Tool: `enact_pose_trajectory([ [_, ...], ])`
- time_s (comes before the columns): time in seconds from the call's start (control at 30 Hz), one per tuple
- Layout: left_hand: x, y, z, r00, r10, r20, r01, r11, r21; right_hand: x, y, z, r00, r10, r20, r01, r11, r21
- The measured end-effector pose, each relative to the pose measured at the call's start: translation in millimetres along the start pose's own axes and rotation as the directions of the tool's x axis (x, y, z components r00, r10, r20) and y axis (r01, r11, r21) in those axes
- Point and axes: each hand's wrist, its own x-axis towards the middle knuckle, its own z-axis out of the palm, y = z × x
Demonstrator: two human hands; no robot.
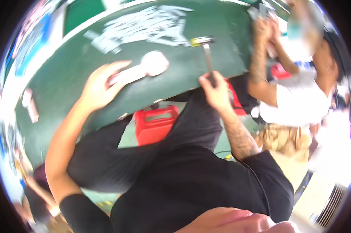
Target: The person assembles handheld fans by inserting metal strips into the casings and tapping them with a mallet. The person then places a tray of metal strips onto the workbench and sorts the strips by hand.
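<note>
My left hand (99,86) is closed around the handle end of a pale pink and white handheld device (155,63), its thumb on the near side and its fingers on the far side. The device has a straight handle and a round head that points right, low over the green table. My right hand (217,92) grips the dark handle of a hammer (207,56) at the table's near edge. Its metal shaft points away from me, and its yellow and black head is near the strips.
A spread of pale flat strips (144,27) covers part of the green table (183,73) at the far side. A similar pink device (31,105) lies at the left. Below the edge is a red plastic stool (154,126). Another person (295,89) works at the right.
</note>
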Motion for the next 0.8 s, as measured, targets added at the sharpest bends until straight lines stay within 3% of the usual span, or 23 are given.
enact_pose_trajectory([
  [0.03,2.5,-2.8,-0.3,0.995,0.094,-0.016,-0.093,0.995,0.035,-1.5,10.5,2.3,1.0,-0.002,-0.005,0.003,0.988,0.155],
  [0.07,3.5,-3.0,-1.3,0.986,0.164,-0.041,-0.161,0.984,0.082,-4.5,13.8,-2.3,0.998,0.056,0.01,-0.057,0.988,0.141],
  [0.17,6.6,14.4,-8.7,0.998,-0.017,0.061,0.013,0.997,0.075,-11.0,22.9,-21.9,0.978,-0.111,-0.177,0.126,0.989,0.08],
  [0.27,4.3,13.2,-1.5,0.995,-0.032,0.09,0.028,0.999,0.04,-10.0,56.2,-67.8,0.889,-0.268,-0.371,0.28,0.96,-0.022],
  [0.3,3.9,18.5,-0.6,0.994,-0.058,0.089,0.057,0.998,0.013,-13.5,66.8,-92.1,0.844,-0.364,-0.393,0.338,0.931,-0.135],
  [0.4,6.8,20.0,1.3,0.996,-0.081,0.045,0.081,0.997,-0.001,-24.8,91.7,-150.2,0.82,-0.367,-0.44,0.267,0.924,-0.274],
  [0.43,9.4,18.5,1.3,0.996,-0.077,0.051,0.077,0.997,0.01,-25.7,100.8,-163.1,0.799,-0.306,-0.517,0.209,0.948,-0.239],
  [0.47,11.2,16.1,1.3,0.998,-0.063,0.021,0.063,0.998,-0.002,-22.3,94.0,-178.8,0.784,-0.345,-0.516,0.174,0.92,-0.351],
  [0.5,11.5,13.7,1.4,0.999,-0.052,-0.004,0.052,0.999,-0.013,-21.5,99.4,-186.5,0.788,-0.233,-0.57,0.086,0.958,-0.273],
  [0.53,11.7,11.4,0.8,0.998,-0.054,0.015,0.054,0.999,0.004,-17.7,113.4,-196.7,0.791,-0.268,-0.55,0.111,0.947,-0.302],
  [0.63,11.5,6.9,2.3,0.995,-0.092,-0.036,0.091,0.995,-0.04,-12.3,96.5,-175.6,0.794,-0.133,-0.593,0.102,0.991,-0.086],
  [0.7,9.3,4.8,1.3,0.99,-0.135,-0.036,0.134,0.99,-0.041,0.5,88.3,-155.5,0.789,-0.313,-0.529,0.26,0.95,-0.174],
  [0.73,9.4,3.7,0.3,0.991,-0.12,-0.051,0.118,0.992,-0.039,0.4,79.4,-144.5,0.862,-0.258,-0.437,0.202,0.964,-0.171],
  [0.77,9.8,2.3,-0.9,0.992,-0.106,-0.07,0.104,0.994,-0.038,8.6,68.6,-132.4,0.811,-0.451,-0.372,0.41,0.893,-0.187],
  [0.8,10.5,1.3,-0.9,0.991,-0.078,-0.111,0.074,0.997,-0.039,17.1,54.8,-118.1,0.831,-0.449,-0.327,0.416,0.893,-0.17],
])
